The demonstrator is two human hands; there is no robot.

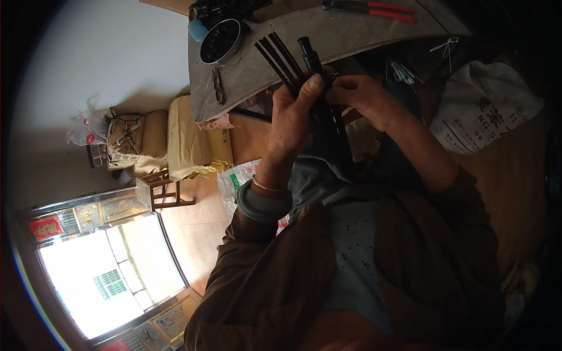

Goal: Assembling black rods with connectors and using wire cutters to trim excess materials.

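1. Left hand (295,114) is wrapped tight around a bundle of black rods (280,55), thumb pressed over the front. The rod tips fan out above the fist, just in front of the desk (351,35) edge. A metal bangle (266,187) sits on that wrist.

2. Right hand (360,93) is pinched in from the other side, fingertips closed on the same bundle right next to the left thumb. There's a thicker black tube (309,55) with a knobby end sticking up between the two hands. Can't tell exactly which hand is carrying it; looks like both touch it.

3. Progress-wise, my read: a handful of rods are already gathered into one grip, but nothing seems tied or capped yet. The ends are uneven and splayed, so I'd call it mid-way, still lining things up.

4. More loose thin rods (403,73) lie just past the right hand in the shadow, so there's likely more to go.

5. Further out on the desk: a round tin (220,41) of dark small bits, and red-handled pliers (374,9) at the far edge, well apart from both hands, not in use.

6. Off to the side, a white printed sack (489,111) on the floor, and yellowish wrapped bundles (187,140) by a small wooden stool (161,190).
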